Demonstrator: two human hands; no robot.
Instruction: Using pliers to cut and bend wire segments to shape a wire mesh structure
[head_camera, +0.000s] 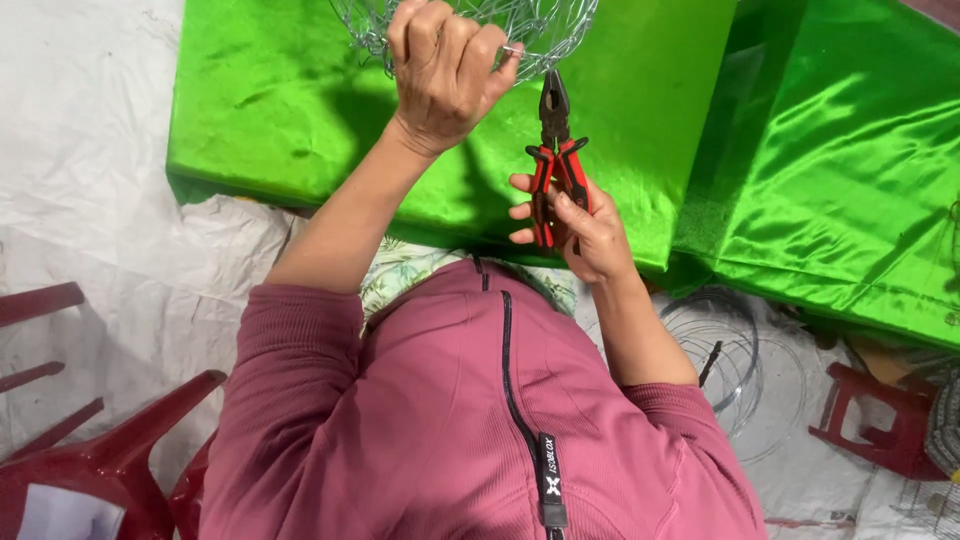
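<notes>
**Wire frame and pliers, both hands busy**

Left hand (445, 70) is clenched round the silver wire mesh frame (520, 25) above the shiny green satin-covered tabletop (280, 100). Right hand (580, 225) grips the red-and-black-handled pliers (555, 150), nose pointing up just under the wire. I'd keep the frame steady and bite square on the strand

Two hands are counted: left (445, 65), right (580, 225). One pair of pliers (555, 150) and one wire mesh piece (540, 25) are recorded. Two green satin cushions (300, 110) (850, 170), one wire coil (735, 350) and three red plastic chairs (90, 460) (35, 300) (870, 420) are noted.
</notes>
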